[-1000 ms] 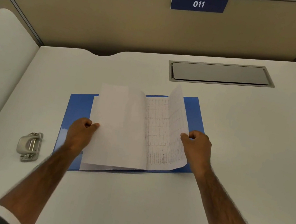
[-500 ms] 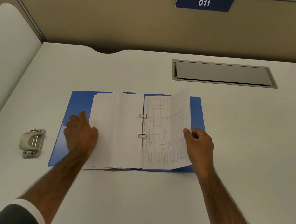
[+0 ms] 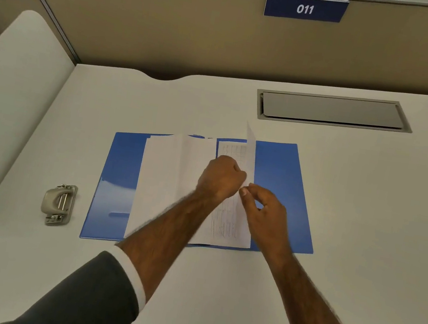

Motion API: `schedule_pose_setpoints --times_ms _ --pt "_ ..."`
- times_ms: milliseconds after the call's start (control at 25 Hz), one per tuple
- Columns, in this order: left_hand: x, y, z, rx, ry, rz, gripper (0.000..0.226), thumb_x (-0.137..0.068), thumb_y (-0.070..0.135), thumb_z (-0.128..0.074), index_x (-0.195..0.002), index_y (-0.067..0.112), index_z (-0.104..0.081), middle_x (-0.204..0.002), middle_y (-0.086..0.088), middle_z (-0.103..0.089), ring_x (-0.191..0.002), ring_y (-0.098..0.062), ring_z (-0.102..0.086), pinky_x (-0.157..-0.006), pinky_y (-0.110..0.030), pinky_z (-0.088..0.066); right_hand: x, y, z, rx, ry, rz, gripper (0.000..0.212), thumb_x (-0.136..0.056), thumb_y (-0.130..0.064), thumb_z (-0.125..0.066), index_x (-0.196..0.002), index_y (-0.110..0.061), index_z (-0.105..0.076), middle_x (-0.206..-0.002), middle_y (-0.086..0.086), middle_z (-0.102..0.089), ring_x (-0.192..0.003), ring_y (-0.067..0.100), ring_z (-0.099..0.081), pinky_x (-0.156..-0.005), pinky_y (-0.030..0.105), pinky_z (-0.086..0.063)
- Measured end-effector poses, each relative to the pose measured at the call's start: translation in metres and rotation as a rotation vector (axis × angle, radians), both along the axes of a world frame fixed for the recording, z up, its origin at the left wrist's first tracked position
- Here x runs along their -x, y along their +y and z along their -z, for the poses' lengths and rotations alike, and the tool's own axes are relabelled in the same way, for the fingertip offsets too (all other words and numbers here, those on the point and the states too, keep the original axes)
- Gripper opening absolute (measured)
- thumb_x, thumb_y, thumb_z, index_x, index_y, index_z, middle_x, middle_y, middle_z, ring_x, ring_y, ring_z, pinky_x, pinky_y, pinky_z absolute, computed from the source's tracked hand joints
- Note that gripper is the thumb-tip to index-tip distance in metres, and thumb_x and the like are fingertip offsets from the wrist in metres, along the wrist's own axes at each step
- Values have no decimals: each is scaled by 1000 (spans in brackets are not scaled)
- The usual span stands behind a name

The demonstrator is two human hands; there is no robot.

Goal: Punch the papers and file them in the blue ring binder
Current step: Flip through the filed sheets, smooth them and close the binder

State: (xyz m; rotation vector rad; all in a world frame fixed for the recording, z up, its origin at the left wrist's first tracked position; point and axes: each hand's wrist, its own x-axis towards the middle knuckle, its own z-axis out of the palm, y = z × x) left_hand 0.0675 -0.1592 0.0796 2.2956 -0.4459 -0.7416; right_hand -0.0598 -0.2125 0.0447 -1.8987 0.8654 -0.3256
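The blue ring binder (image 3: 283,178) lies open on the desk (image 3: 367,214), papers (image 3: 164,182) stacked left of the spine. The left hand (image 3: 221,177) pinches an upright printed sheet (image 3: 249,150); the right hand (image 3: 266,215) hovers loosely open beside it. The rings are hidden, possibly unlatched. Risk: pulling tears the punched holes. The hole punch (image 3: 59,203) sits well apart.

A white worktop (image 3: 367,214) meets a beige partition (image 3: 198,41) bearing a blue "011" sign (image 3: 305,8); a grey cable hatch (image 3: 333,110) sits closed near the back edge.
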Motion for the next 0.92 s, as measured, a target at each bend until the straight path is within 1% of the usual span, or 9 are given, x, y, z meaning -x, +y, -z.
schedule_pose_setpoints --times_ms 40,120,200,320,440,520,680,840,920 --pt "-5 6 1 7 -19 -17 25 -91 31 -61 -86 7 -68 -83 -9 -71 -76 -27 -71 -76 -41 -62 0 -1 1 -8 -3 15 37 -95 -41 -57 -122 -17 -66 -129 4 -65 -116 18 -59 -105 40 -48" --pt "-17 25 -2 29 -43 -58 23 -88 24 -59 -81 3 -67 -82 -12 -71 -72 -29 -71 -71 -43 -62 2 -7 7 -29 19 18 39 -95 -43 -57 -120 -16 -66 -126 3 -66 -112 15 -59 -104 42 -49" --pt "-32 51 -6 67 -36 -125 22 -87 22 -59 -75 4 -64 -80 -13 -71 -69 -28 -70 -66 -40 -59 9 -11 18 -41 80 -5 43 -93 -48 -57 -122 -16 -66 -126 2 -66 -113 15 -60 -103 43 -50" --pt "-58 93 -4 45 -60 -208 22 -89 22 -60 -71 10 -62 -77 -12 -68 -66 -27 -66 -63 -38 -58 20 -11 29 -31 138 -16 49 -90 -51 -62 -127 -17 -63 -130 3 -63 -117 17 -59 -103 40 -50" --pt "-81 130 10 -55 -141 -242 22 -89 21 -60 -72 7 -62 -77 -11 -66 -68 -26 -62 -65 -38 -55 19 -11 32 5 172 -35 51 -90 -50 -63 -129 -17 -62 -133 2 -62 -119 17 -58 -103 38 -49" --pt "-90 153 23 -161 -208 -244 25 -89 19 -59 -70 3 -60 -72 -12 -63 -63 -24 -56 -62 -34 -49 16 -11 33 33 200 -55 49 -90 -49 -64 -127 -16 -62 -132 2 -62 -119 17 -58 -102 35 -49" --pt "-96 180 46 -297 -245 -245 34 -89 17 -54 -58 14 -43 -59 -2 -47 -55 -18 -43 -54 -29 -33 13 -12 36 90 246 -71 42 -92 -44 -62 -121 -14 -64 -126 4 -64 -111 18 -61 -96 34 -50" --pt "-94 192 64 -383 -193 -253 34 -91 19 -53 -59 15 -43 -58 -2 -49 -53 -17 -45 -52 -27 -34 16 -10 39 153 302 -73 40 -93 -43 -61 -122 -15 -62 -127 4 -63 -107 15 -60 -93 32 -50" --pt "-89 193 67 -385 -208 -254 30 -94 17 -50 -64 14 -46 -66 -5 -54 -57 -16 -46 -50 -28 -32 20 -2 40 247 316 -95 47 -93 -43 -60 -132 -17 -57 -138 4 -57 -118 18 -56 -99 36 -47"
